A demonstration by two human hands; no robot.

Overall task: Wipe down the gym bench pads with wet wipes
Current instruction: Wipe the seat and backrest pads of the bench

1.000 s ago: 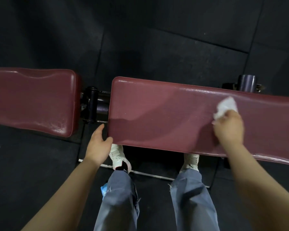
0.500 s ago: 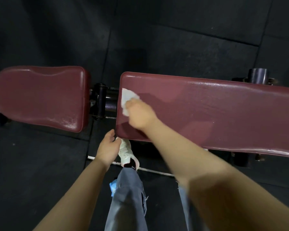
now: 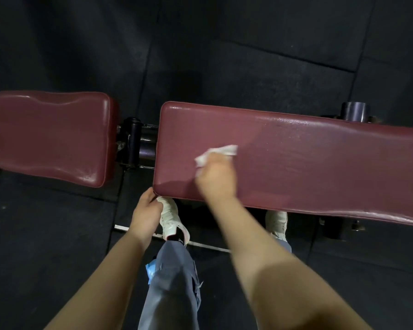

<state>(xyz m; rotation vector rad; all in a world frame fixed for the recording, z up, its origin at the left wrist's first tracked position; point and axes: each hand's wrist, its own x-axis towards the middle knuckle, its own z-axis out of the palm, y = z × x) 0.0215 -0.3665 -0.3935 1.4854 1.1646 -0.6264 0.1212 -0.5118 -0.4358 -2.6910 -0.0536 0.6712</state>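
A long dark red bench pad (image 3: 308, 160) runs from the middle to the right edge. A shorter red seat pad (image 3: 48, 136) lies to its left across a gap. My right hand (image 3: 216, 177) presses a crumpled white wet wipe (image 3: 218, 153) onto the long pad, a little right of its left end. My left hand (image 3: 146, 214) grips the near left corner of the long pad, fingers curled under its edge. The pad's surface shows a wet sheen toward the far and right side.
A black metal hinge and frame (image 3: 135, 144) fill the gap between the pads. A dark cylindrical post (image 3: 354, 111) stands behind the long pad at right. My legs in grey trousers and white shoes (image 3: 171, 217) stand against the bench on black rubber floor tiles (image 3: 224, 67).
My right hand swept the wipe from the right part of the long pad to its left end, then came back a short way right. My left hand stayed on the pad's near corner.
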